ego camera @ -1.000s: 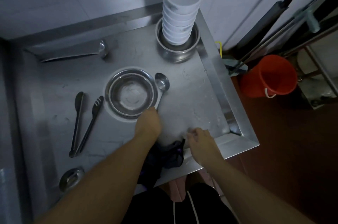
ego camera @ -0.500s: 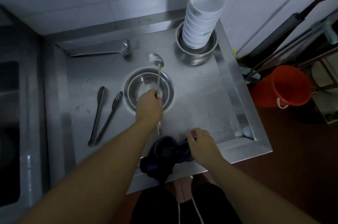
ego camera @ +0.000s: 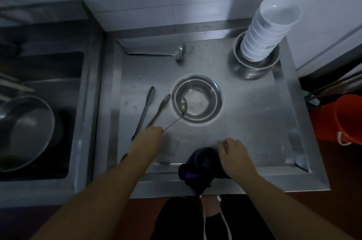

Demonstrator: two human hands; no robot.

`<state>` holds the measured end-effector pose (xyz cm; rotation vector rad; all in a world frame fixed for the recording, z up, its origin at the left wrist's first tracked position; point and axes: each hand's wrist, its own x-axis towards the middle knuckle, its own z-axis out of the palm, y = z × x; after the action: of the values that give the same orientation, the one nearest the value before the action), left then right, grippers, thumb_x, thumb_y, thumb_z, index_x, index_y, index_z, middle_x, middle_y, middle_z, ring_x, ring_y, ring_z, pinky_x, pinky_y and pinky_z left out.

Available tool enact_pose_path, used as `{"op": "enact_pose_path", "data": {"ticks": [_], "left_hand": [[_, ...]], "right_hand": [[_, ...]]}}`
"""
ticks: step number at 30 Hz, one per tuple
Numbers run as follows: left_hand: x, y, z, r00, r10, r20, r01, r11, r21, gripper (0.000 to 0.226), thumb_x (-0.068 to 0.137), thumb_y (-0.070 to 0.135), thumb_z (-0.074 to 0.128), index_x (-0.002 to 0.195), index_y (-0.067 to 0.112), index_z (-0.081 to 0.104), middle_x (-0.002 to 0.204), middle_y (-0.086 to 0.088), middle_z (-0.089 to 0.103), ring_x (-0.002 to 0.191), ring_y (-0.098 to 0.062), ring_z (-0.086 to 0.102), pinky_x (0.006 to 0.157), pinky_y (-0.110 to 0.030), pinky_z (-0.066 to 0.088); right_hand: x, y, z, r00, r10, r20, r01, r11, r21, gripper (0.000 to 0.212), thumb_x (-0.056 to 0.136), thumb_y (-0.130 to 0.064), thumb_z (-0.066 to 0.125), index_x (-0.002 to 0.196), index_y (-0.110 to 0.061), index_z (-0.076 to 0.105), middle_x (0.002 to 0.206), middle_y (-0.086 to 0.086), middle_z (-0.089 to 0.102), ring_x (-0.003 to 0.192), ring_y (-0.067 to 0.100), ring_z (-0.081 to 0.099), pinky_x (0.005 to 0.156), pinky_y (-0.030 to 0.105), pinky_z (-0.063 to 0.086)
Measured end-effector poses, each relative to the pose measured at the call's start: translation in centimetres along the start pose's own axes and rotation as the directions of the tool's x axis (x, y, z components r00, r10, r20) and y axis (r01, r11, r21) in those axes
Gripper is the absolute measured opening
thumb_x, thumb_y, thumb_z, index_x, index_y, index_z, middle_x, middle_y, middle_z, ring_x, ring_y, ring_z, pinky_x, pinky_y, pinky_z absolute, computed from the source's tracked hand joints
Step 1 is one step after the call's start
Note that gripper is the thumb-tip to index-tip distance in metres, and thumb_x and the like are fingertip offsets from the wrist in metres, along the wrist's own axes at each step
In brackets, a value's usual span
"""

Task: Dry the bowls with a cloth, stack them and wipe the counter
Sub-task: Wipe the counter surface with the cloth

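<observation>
Our left hand (ego camera: 149, 134) reaches forward over the steel counter (ego camera: 254, 122), pinching a thin metal spoon (ego camera: 183, 107) whose bowl dips into the shallow steel bowl (ego camera: 196, 98). Black tongs (ego camera: 150, 110) lie just beside. Stacked white bowls (ego camera: 268, 30) stand far right. Our right hand (ego camera: 235, 154) grips the dark crumpled cloth (ego camera: 201, 165) at the near edge.

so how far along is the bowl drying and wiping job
Done: white bowls stacked in a steel bowl. In hand: left hand holds a spoon in the loose steel bowl; right hand grips the dark cloth. Left: stacking that bowl, wiping the counter.
</observation>
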<state>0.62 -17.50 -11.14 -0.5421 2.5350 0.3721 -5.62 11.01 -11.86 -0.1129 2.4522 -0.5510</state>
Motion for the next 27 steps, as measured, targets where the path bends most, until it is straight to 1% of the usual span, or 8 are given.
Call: {"op": "enact_pose_path", "data": {"ticks": [5, 8, 11, 14, 17, 21, 24, 27], "left_hand": [[-2.5, -2.7, 3.5, 1.000, -0.005, 0.020, 0.004, 0.998, 0.057, 0.037, 0.095, -0.001, 0.056, 0.129, 0.013, 0.062, 0.126, -0.010, 0.063, 0.108, -0.029, 0.068, 0.088, -0.038, 0.054], [-2.7, -3.1, 4.4, 1.000, -0.017, 0.010, 0.016, 0.996, 0.082, 0.034, 0.095, -0.003, 0.056, 0.124, 0.012, 0.062, 0.123, -0.010, 0.063, 0.106, -0.027, 0.067, 0.084, -0.038, 0.055], [-2.5, -2.9, 4.7, 0.999, -0.002, 0.032, -0.001, 0.996, 0.089, 0.033, 0.097, -0.002, 0.055, 0.128, 0.011, 0.058, 0.124, -0.011, 0.061, 0.109, -0.028, 0.066, 0.090, -0.040, 0.057], [-2.4, -2.5, 5.2, 0.999, -0.003, 0.046, -0.001, 0.997, 0.078, 0.032, 0.099, 0.000, 0.054, 0.129, 0.011, 0.056, 0.124, -0.012, 0.059, 0.110, -0.030, 0.064, 0.092, -0.044, 0.057], [-2.6, -2.1, 5.6, 0.999, -0.021, 0.028, 0.019, 0.998, 0.062, 0.034, 0.099, 0.000, 0.055, 0.132, 0.011, 0.055, 0.126, -0.012, 0.059, 0.112, -0.029, 0.064, 0.091, -0.041, 0.056], [-2.5, -2.0, 6.0, 0.999, -0.038, 0.011, 0.038, 0.999, 0.038, 0.033, 0.100, 0.000, 0.052, 0.131, 0.012, 0.055, 0.125, -0.011, 0.060, 0.108, -0.028, 0.065, 0.086, -0.039, 0.055], [-2.1, -2.1, 6.2, 0.998, -0.063, 0.005, 0.063, 0.998, -0.018, 0.032, 0.102, 0.001, 0.046, 0.130, 0.014, 0.056, 0.122, -0.010, 0.061, 0.106, -0.028, 0.064, 0.083, -0.039, 0.053], [-1.6, -2.1, 6.3, 0.997, -0.077, 0.008, 0.078, 0.994, -0.073, 0.036, 0.101, 0.003, 0.045, 0.131, 0.017, 0.059, 0.119, -0.009, 0.062, 0.104, -0.029, 0.064, 0.083, -0.040, 0.053]], "right_hand": [[-0.4, -1.2, 1.5, 0.992, -0.126, 0.019, 0.127, 0.980, -0.150, 0.040, 0.105, -0.037, 0.056, 0.135, -0.011, 0.061, 0.130, 0.013, 0.060, 0.119, 0.034, 0.054, 0.099, 0.044, 0.046], [-0.6, -1.8, 2.3, 0.974, -0.222, 0.052, 0.228, 0.951, -0.210, 0.042, 0.102, -0.041, 0.057, 0.134, -0.014, 0.060, 0.130, 0.009, 0.059, 0.120, 0.031, 0.054, 0.100, 0.043, 0.048], [-1.2, -2.5, 3.2, 0.944, -0.313, 0.104, 0.330, 0.902, -0.279, 0.049, 0.097, -0.051, 0.060, 0.134, -0.018, 0.058, 0.134, 0.007, 0.056, 0.125, 0.031, 0.052, 0.103, 0.044, 0.047], [-2.0, -2.9, 4.4, 0.933, -0.318, 0.169, 0.359, 0.862, -0.357, 0.073, 0.086, -0.073, 0.052, 0.143, -0.029, 0.051, 0.147, 0.004, 0.049, 0.138, 0.031, 0.044, 0.111, 0.051, 0.039], [-2.8, -2.5, 5.9, 0.927, -0.259, 0.270, 0.353, 0.846, -0.400, 0.089, 0.076, -0.086, 0.043, 0.151, -0.038, 0.037, 0.162, 0.003, 0.033, 0.151, 0.033, 0.026, 0.117, 0.064, 0.026], [-3.6, -0.6, 7.5, 0.926, -0.196, 0.322, 0.333, 0.825, -0.456, 0.084, 0.090, -0.073, 0.048, 0.162, -0.036, 0.024, 0.176, 0.007, 0.008, 0.161, 0.038, 0.004, 0.120, 0.075, 0.009], [-3.8, 1.3, 7.0, 0.951, -0.157, 0.266, 0.272, 0.833, -0.482, 0.064, 0.102, -0.057, 0.048, 0.161, -0.034, 0.035, 0.177, 0.007, 0.011, 0.161, 0.039, 0.010, 0.119, 0.076, 0.014], [-3.1, 4.0, 5.2, 0.983, -0.116, 0.146, 0.173, 0.856, -0.487, 0.056, 0.098, -0.040, 0.061, 0.153, -0.028, 0.051, 0.173, 0.009, 0.028, 0.156, 0.041, 0.027, 0.116, 0.074, 0.029]]}}
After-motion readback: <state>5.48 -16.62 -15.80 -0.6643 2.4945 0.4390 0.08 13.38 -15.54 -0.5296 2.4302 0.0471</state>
